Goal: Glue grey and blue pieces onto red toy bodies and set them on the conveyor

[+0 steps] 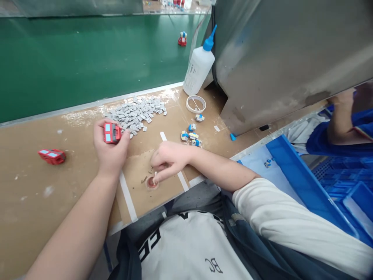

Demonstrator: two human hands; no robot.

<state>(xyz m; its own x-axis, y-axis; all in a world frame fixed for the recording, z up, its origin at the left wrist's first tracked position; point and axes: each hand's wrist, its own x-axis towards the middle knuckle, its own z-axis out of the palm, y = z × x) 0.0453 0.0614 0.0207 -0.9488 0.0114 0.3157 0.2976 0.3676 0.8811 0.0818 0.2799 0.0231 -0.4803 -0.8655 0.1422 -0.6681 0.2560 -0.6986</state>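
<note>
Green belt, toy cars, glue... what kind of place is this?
Probably a toy factory line: a green belt runs past the bench, the left hand holds a red car, and grey parts sit by a glue bottle.

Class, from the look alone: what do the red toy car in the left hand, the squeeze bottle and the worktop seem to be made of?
Red toy car: likely moulded plastic, glossy, even colour.
Squeeze bottle: translucent white plastic, probably soft, with a blue nozzle.
Worktop: matte brown board, perhaps hardboard or cardboard; scuffed, with taped seams.
</note>
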